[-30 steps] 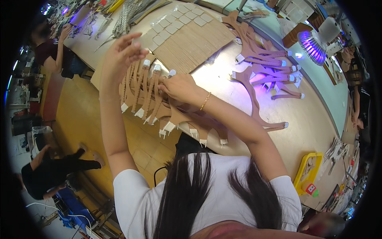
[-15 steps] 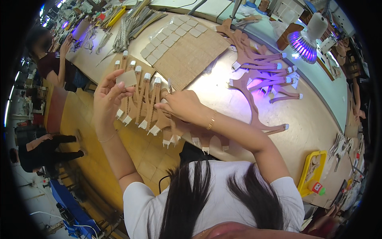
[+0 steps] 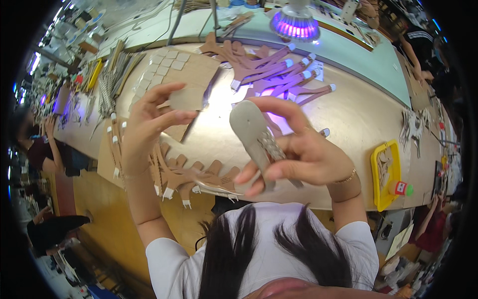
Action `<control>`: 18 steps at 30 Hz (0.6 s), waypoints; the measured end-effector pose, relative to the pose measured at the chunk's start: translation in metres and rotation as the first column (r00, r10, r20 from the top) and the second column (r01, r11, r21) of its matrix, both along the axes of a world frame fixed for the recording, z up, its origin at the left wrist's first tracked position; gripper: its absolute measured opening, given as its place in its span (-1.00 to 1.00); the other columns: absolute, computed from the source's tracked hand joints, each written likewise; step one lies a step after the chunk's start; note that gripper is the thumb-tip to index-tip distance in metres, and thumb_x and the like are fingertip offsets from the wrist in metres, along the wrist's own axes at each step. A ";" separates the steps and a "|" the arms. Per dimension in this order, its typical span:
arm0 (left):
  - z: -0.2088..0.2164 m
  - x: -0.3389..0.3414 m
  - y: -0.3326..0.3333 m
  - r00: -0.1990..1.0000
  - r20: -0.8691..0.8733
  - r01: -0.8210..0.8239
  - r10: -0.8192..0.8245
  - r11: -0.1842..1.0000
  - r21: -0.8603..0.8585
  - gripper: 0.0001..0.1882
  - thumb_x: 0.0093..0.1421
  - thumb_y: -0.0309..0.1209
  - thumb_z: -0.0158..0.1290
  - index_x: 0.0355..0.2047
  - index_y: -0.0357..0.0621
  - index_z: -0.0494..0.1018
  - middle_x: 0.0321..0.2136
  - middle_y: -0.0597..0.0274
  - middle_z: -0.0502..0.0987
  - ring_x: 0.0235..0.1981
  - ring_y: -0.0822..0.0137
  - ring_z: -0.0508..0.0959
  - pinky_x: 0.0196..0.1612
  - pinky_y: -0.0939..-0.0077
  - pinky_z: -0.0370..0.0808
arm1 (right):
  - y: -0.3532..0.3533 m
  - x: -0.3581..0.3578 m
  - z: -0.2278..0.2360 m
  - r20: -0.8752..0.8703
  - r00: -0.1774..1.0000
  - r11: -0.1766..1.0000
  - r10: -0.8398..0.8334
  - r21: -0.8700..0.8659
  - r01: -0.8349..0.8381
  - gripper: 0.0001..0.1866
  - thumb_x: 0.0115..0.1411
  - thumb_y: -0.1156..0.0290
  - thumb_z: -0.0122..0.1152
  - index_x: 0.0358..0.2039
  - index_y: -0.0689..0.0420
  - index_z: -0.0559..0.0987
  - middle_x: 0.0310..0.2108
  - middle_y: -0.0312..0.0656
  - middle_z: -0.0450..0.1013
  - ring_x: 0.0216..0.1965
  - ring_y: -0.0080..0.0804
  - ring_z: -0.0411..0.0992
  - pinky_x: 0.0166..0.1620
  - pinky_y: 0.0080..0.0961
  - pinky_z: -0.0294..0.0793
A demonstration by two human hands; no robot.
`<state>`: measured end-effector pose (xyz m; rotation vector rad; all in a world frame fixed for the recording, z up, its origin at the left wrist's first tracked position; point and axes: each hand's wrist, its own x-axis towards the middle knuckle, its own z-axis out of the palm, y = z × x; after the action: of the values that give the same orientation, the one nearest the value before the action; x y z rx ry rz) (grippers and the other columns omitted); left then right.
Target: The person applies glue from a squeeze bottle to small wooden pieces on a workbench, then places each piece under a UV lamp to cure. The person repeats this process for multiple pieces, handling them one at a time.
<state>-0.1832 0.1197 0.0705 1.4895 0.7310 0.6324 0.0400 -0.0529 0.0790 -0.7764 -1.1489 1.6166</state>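
My left hand [image 3: 149,122] is raised over the table's left part, pinching a thin beige square patch [image 3: 187,100] between thumb and fingers. To the right, my right hand [image 3: 311,154] grips a grey strap piece [image 3: 247,124] with a rounded end and a braided section. Its rounded end points up and toward the left hand, and fingers hide part of it. The patch and the strap piece are apart. Below the hands, brown strap pieces [image 3: 184,175] with pale tips lie in a row along the near table edge.
A cardboard sheet [image 3: 196,65] bearing rows of beige squares lies beyond my left hand. More brown straps [image 3: 271,70] are piled under a purple-lit lamp [image 3: 295,25]. A yellow tray [image 3: 374,167] and a small bottle [image 3: 400,188] stand at right. Another person [image 3: 42,144] works at far left.
My right hand has left the brown straps and come up with the grey strap piece in it. My left hand still pinches the square. The view has swung to the right.
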 end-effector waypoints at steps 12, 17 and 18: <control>-0.057 0.137 0.067 0.932 0.088 0.362 -0.351 0.914 -0.185 -0.53 0.07 -0.62 0.08 0.03 -0.30 0.32 -0.12 0.10 0.45 -0.12 0.31 0.50 -0.10 0.48 0.54 | 0.048 0.076 -0.071 0.071 0.986 0.968 -0.148 -0.195 0.159 -0.68 0.26 0.38 0.04 -0.05 0.29 0.35 -0.32 -0.19 0.43 -0.22 -0.37 0.53 -0.16 -0.54 0.54; -0.057 0.162 0.064 0.904 0.062 0.428 -0.423 0.893 -0.137 -0.52 0.06 -0.61 0.11 0.03 -0.30 0.32 -0.12 0.09 0.46 -0.13 0.34 0.50 -0.13 0.50 0.56 | 0.055 0.102 -0.068 0.120 0.965 0.928 -0.232 -0.271 0.257 -0.75 0.22 0.39 0.10 -0.18 0.30 0.43 -0.36 -0.20 0.46 -0.29 -0.41 0.55 -0.26 -0.59 0.55; -0.058 0.168 0.064 0.888 0.079 0.459 -0.453 0.880 -0.120 -0.52 0.06 -0.60 0.11 0.03 -0.31 0.32 -0.12 0.09 0.46 -0.13 0.34 0.51 -0.14 0.50 0.56 | 0.054 0.108 -0.068 0.159 0.956 0.912 -0.248 -0.294 0.285 -0.76 0.21 0.39 0.12 -0.20 0.31 0.44 -0.37 -0.20 0.46 -0.31 -0.41 0.55 -0.28 -0.60 0.55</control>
<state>-0.0156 0.1838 0.0128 1.4465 0.3523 0.2498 0.1485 0.0015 0.0109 -1.1975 -0.8287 1.5527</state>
